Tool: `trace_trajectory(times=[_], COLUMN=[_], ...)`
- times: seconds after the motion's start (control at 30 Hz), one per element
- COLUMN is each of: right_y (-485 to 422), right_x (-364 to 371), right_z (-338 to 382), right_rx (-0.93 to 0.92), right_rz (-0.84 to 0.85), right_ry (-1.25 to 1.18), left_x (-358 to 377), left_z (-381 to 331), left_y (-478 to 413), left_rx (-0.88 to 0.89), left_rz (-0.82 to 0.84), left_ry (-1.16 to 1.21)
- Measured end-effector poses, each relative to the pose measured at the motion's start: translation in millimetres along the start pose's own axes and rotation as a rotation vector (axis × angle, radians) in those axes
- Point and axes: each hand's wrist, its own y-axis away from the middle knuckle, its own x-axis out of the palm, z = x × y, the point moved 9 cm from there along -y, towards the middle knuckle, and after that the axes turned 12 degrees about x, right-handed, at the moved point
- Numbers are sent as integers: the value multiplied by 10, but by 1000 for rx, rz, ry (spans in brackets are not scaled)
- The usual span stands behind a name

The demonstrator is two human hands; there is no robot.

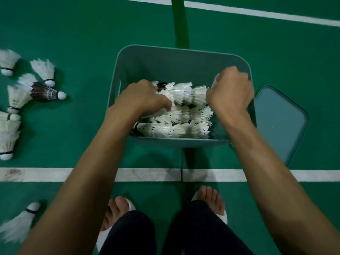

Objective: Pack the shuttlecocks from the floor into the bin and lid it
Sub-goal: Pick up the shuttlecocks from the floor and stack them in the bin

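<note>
Shuttlecocks (184,107) mid-packing in bin (174,57) | left hand (143,100) and right hand (231,91) each grip some | next we gather strays (43,70) at nine o'clock | lid (279,122) last

We see a green court floor (73,34) crossed by white lines (147,174), a darker green stripe (180,21) at 12 o'clock. The bin (174,57) and, at 3 o'clock, its lid (279,122) are dull teal. The binned shuttlecocks (184,111) are white; at 9 o'clock one dark-feathered shuttlecock (44,92) has a white cork.
</note>
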Motion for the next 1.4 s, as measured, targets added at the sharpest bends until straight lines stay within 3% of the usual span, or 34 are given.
trace_trajectory(times=[0.1,0.2,0.37,0.57,0.8,0.97,1.03,1.2,1.4], right_y=[-111,-295,-418,-612,-421,-203,-102,100,176], right_x=[150,325,730,795,637,92,14,394,493], right_z=[-81,-262,-299,-127,-106,-106,-62,185,381], right_rx=[37,175,497,560,365,116,41,-17,-54], right_rz=[31,151,492,446,485,220,203,617,706], right_ry=[-82,-305,-715,-721,-635,-565,-602,-674,-721], left_x=[172,290,285,181,235,178,144,118,108], left_z=[-7,-60,-204,-304,-279,-232,-197,-211,-281], left_y=[-68,-170,-361,-447,-438,-413,-404,-330,-200], left_rx=[-19,-9,68,170,220,203,190,229,312], left_rz=[160,213,105,-52,-27,-4,-5,-4,17], left_ry=[63,106,110,97,17,21,54,134,157])
